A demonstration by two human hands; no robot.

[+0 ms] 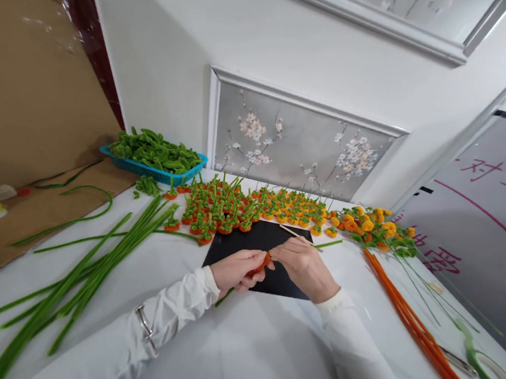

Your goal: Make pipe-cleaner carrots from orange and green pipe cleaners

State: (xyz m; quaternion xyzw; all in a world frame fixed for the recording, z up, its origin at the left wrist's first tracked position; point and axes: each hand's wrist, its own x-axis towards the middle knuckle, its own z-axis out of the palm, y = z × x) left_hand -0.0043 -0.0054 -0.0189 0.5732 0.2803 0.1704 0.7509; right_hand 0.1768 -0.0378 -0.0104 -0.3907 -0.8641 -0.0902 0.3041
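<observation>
Head view: orange piece (259, 266) over the black mat (279, 280), long axis slanting, upper end pointing away and rightward. Clamped in the left hand (239, 270), fingers curled round it; right hand (304, 267) at that upper end, fingertips together, too small to tell whether pinching it. Mostly hidden behind fingers, lower end unclear. Farther left, green stems (86, 271), cut off by the frame; right, orange stems (419, 327).

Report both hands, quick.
Left hand: closed on an orange piece.
Right hand: fingers pinched at the same piece's end; whether it grips anything, cannot tell.
</observation>
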